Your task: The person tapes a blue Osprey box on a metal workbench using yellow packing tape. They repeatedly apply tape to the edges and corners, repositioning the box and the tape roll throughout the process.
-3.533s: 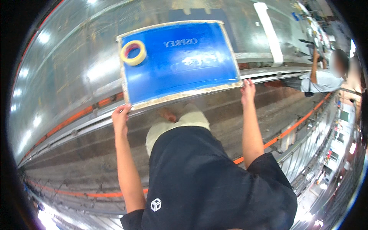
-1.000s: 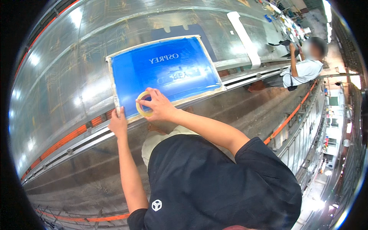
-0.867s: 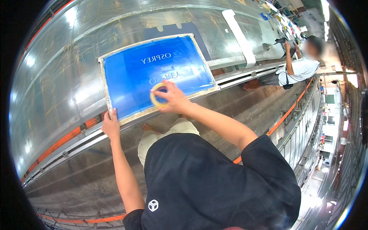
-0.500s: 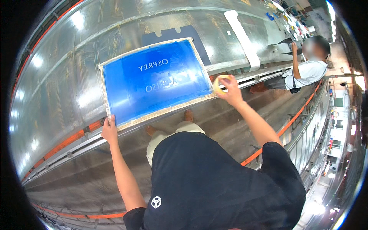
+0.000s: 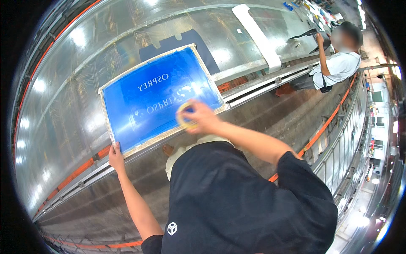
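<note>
A framed printing screen [image 5: 144, 118] with blue mesh and pale mirrored lettering rests tilted at the near edge of the long metal table. Its frame is light and worn. My left hand [image 5: 116, 157] grips the frame's near left corner, thumb over the edge. In my right hand [image 5: 204, 117], slightly blurred, is a roll of yellowish tape [image 5: 184, 117], held over the near right part of the screen. Whether the tape touches the mesh I cannot tell. Partly hidden behind the screen lies a dark sheet [image 5: 207, 55] with notches in its far edge.
The long shiny metal table [image 5: 63, 84] has a rail [image 5: 253, 94] along its near edge. A white strip [image 5: 259, 38] lies across it. Farther right stands a person [image 5: 338, 67] holding dark pieces [image 5: 305, 34]. An orange bar [image 5: 334, 120] runs behind me.
My right hand has moved left with the tape roll, from the screen's near right corner to over the mesh. The left hand still holds its corner. The whole view has shifted slightly.
</note>
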A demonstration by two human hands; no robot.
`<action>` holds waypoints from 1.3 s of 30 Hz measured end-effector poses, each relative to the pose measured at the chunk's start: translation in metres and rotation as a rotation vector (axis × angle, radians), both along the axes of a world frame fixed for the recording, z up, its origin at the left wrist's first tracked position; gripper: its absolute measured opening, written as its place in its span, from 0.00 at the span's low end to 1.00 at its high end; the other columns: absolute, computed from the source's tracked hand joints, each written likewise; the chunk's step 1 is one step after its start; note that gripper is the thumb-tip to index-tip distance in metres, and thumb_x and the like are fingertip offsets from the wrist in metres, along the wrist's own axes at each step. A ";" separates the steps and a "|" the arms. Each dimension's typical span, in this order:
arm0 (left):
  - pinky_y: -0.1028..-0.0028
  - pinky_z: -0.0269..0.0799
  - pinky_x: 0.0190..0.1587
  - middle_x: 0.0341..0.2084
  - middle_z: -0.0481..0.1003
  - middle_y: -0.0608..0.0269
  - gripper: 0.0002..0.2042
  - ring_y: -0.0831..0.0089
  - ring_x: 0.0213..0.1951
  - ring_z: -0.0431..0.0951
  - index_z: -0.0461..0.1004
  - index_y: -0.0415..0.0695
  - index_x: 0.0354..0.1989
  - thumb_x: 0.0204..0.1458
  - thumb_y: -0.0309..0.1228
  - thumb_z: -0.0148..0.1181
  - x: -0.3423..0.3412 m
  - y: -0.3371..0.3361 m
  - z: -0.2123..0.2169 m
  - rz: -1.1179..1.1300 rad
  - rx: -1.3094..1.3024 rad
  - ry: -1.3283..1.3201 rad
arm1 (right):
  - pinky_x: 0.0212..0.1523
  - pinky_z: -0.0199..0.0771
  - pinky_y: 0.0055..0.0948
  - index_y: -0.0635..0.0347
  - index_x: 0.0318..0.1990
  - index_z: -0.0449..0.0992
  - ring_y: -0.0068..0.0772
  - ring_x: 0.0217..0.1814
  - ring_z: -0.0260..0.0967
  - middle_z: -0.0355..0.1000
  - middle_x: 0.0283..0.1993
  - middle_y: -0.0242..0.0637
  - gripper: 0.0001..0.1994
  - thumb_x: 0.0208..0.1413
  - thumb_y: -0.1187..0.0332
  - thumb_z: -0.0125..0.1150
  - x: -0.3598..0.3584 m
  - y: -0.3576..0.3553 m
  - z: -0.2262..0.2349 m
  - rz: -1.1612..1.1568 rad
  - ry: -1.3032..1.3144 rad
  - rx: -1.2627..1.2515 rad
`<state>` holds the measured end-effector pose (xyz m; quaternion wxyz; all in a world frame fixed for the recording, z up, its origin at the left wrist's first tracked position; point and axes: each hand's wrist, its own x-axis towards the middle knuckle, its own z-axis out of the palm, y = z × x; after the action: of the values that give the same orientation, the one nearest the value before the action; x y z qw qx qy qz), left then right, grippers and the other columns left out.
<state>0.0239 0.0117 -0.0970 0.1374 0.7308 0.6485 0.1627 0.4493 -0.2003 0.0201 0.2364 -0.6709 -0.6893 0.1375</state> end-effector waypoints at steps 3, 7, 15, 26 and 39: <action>0.67 0.71 0.44 0.35 0.82 0.58 0.26 0.62 0.38 0.80 0.79 0.48 0.49 0.58 0.58 0.53 0.000 -0.007 0.001 0.001 0.029 -0.076 | 0.65 0.62 0.48 0.41 0.57 0.75 0.55 0.70 0.54 0.63 0.63 0.50 0.33 0.38 0.56 0.75 0.085 -0.060 0.009 -0.231 -0.119 -0.139; 0.66 0.71 0.45 0.36 0.81 0.56 0.27 0.61 0.39 0.80 0.79 0.47 0.50 0.57 0.59 0.54 0.005 -0.004 0.007 0.024 -0.005 -0.077 | 0.63 0.62 0.49 0.35 0.59 0.74 0.53 0.67 0.58 0.58 0.64 0.55 0.35 0.35 0.57 0.75 0.159 -0.100 0.031 -0.274 -0.557 -0.205; 0.66 0.70 0.47 0.39 0.81 0.55 0.28 0.61 0.42 0.81 0.79 0.46 0.51 0.57 0.59 0.54 0.015 0.000 0.010 0.029 -0.063 -0.147 | 0.62 0.59 0.51 0.41 0.52 0.78 0.52 0.62 0.60 0.64 0.59 0.46 0.29 0.35 0.57 0.74 -0.015 0.016 0.012 0.035 -0.033 0.125; 0.67 0.70 0.44 0.35 0.82 0.56 0.26 0.63 0.38 0.80 0.79 0.46 0.50 0.58 0.57 0.54 0.007 -0.003 0.006 -0.011 0.028 -0.107 | 0.66 0.60 0.50 0.40 0.53 0.77 0.57 0.70 0.54 0.61 0.62 0.52 0.31 0.34 0.59 0.76 0.159 -0.106 0.040 -0.173 -0.574 -0.230; 0.60 0.70 0.49 0.42 0.80 0.49 0.31 0.51 0.47 0.79 0.75 0.47 0.55 0.59 0.61 0.46 -0.002 0.006 0.001 -0.030 -0.150 -0.017 | 0.65 0.60 0.50 0.40 0.56 0.76 0.57 0.65 0.57 0.61 0.61 0.51 0.32 0.37 0.55 0.74 -0.054 0.031 -0.009 0.116 0.057 0.072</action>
<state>0.0221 0.0179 -0.0963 0.1997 0.7266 0.6467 0.1179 0.3951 -0.1690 0.0113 0.2717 -0.6168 -0.7244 0.1452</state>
